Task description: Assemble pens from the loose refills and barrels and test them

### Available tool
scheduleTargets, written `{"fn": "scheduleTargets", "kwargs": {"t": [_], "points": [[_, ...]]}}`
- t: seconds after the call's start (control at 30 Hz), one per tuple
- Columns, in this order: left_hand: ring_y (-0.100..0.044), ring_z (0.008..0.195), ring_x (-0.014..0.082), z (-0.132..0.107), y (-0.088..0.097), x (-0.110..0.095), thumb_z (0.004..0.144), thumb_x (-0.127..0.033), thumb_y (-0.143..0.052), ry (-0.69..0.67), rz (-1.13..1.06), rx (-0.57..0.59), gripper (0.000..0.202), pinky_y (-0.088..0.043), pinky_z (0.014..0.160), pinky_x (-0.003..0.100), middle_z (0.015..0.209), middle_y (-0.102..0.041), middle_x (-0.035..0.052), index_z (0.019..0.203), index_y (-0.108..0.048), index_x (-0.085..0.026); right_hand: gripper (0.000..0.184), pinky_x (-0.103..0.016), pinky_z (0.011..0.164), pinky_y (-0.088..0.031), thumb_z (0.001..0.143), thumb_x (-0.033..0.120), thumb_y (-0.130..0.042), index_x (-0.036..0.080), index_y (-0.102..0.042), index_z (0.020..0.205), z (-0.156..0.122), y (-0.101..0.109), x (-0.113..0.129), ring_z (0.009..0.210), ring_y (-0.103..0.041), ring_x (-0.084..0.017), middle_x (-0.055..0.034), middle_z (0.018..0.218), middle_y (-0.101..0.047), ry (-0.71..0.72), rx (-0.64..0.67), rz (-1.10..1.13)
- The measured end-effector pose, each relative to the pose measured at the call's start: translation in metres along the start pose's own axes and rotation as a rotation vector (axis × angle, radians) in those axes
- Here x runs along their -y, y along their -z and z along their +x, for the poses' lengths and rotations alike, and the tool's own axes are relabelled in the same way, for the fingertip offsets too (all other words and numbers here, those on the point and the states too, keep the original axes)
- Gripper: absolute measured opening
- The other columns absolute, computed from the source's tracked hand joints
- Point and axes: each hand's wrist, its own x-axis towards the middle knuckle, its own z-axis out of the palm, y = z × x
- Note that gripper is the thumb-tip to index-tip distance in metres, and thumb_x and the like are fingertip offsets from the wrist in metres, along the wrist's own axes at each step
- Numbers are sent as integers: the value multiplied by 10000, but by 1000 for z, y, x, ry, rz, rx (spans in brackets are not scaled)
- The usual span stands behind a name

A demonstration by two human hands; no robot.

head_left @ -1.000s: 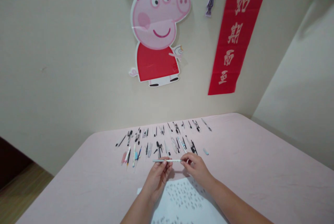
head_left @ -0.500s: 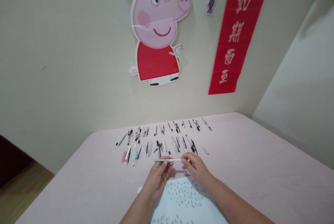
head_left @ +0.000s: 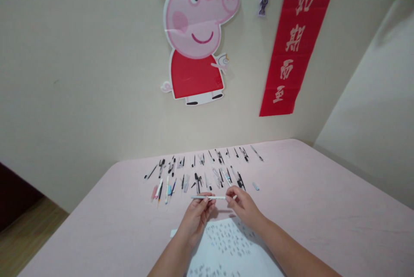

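A slim white-and-grey pen [head_left: 217, 197] lies level between my two hands, above the pink tabletop. My left hand [head_left: 198, 214] pinches it near the middle, its grey end sticking out to the left. Thumb and fingers of my right hand [head_left: 242, 203] close on the pen's right end, which they hide. Below the hands rests a white sheet [head_left: 229, 247] covered in rows of dark handwritten marks. A small light-blue pen cap or clip piece [head_left: 255, 186] lies to the right of my right hand.
Beyond my hands, pen parts such as a black refill [head_left: 152, 172] and a pink barrel [head_left: 154, 192] lie in two rough rows on the pink table [head_left: 323, 208]. The wall behind carries a pig cutout [head_left: 197, 74] and a red banner [head_left: 293, 44].
The camera view has shifted very slightly. Both hands keep the same hold on the pen, and the parts on the table stay where they were.
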Motion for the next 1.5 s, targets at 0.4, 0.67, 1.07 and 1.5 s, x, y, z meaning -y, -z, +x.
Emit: {"fn": "scheduleTargets", "kwargs": {"t": [0.4,0.67,1.07,1.5], "points": [[-676,690,102,1,1,1,792,-51,-624,9,-3,-4,73,-559,676,171,809,-710,70,823,-664,-103,238,-247,578,-364,904,343,-428,185,-527,757,0,-1,-5,631,-507,-136,-8,693,-547,-5,23,-50],[-675,675,103,1,2,1,769,-62,-656,10,-8,17,64,-559,667,172,800,-710,69,820,-665,-100,300,-252,586,-347,916,321,-397,183,-510,676,-1,-2,-6,607,-483,-135,7,623,-505,29,51,-101],[-673,708,99,1,4,2,746,-106,-701,5,5,57,89,-558,692,171,830,-709,59,830,-670,-112,311,-259,581,-343,917,340,-375,183,-511,686,0,0,-3,610,-483,-142,-2,628,-500,18,60,-93],[-665,667,96,-1,0,-1,716,-107,-727,15,0,38,99,-550,658,163,763,-702,49,798,-672,-110,252,-246,564,-347,906,355,-423,185,-518,746,-1,-1,-4,605,-482,-134,-4,680,-528,3,60,-44]]}}
